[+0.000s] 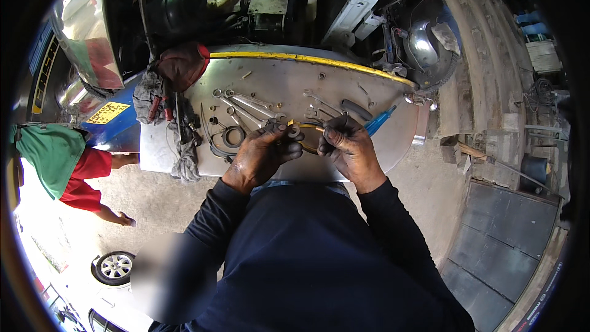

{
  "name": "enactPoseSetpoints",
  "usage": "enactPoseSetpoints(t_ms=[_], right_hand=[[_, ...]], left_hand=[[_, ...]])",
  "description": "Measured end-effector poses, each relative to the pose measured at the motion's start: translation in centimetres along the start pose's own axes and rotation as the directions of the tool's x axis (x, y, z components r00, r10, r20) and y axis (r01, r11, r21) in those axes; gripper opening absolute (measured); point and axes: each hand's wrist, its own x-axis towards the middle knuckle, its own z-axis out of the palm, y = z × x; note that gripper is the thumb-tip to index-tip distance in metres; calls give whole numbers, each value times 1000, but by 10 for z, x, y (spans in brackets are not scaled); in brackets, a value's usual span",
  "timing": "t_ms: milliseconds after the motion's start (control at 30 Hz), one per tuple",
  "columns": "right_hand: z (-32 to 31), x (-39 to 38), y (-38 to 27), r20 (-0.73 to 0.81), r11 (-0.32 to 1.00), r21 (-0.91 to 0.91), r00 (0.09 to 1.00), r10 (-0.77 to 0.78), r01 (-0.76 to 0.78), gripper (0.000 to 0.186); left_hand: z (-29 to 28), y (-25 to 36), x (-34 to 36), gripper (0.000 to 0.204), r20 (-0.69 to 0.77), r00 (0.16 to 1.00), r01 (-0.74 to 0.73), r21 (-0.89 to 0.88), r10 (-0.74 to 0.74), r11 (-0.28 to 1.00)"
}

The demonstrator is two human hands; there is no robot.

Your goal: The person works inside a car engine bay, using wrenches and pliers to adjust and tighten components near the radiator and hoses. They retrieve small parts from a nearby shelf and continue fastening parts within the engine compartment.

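Observation:
Both my hands meet above the near edge of a silver metal worktop (283,77). My left hand (255,154) is closed, thumb and fingers pinching a small round metal fitting (294,130) with a yellowish bit beside it. Opposite, my right hand (353,147) pinches a thin tube or cable (312,125) near a coppery stretch; part of it loops below between the hands. Fingers and grime hide how the pieces join. Left of my left hand lie a dark ring (233,137) and a thin black cable (212,142). Several spanners (249,109) rest just beyond it.
A blue-handled tool (382,120) and a black curved piece (356,109) lie beyond my right hand. Rags (183,67) cover the worktop's left end. Behind its yellow edge (295,57) is an engine bay (270,9). A person in green (52,154) stands at left.

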Motion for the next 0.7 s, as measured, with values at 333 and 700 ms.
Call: enactPoseSetpoints(t_ms=[333, 700], right_hand=[[21, -10, -10, 195, 408, -865, 944, -265, 293, 25], [37, 0, -6, 409, -34, -905, 847, -338, 424, 21]], left_hand=[[9, 3, 3, 27, 35, 993, -118, 115, 115, 986], [-15, -21, 26, 29, 164, 983, -114, 176, 85, 978]])
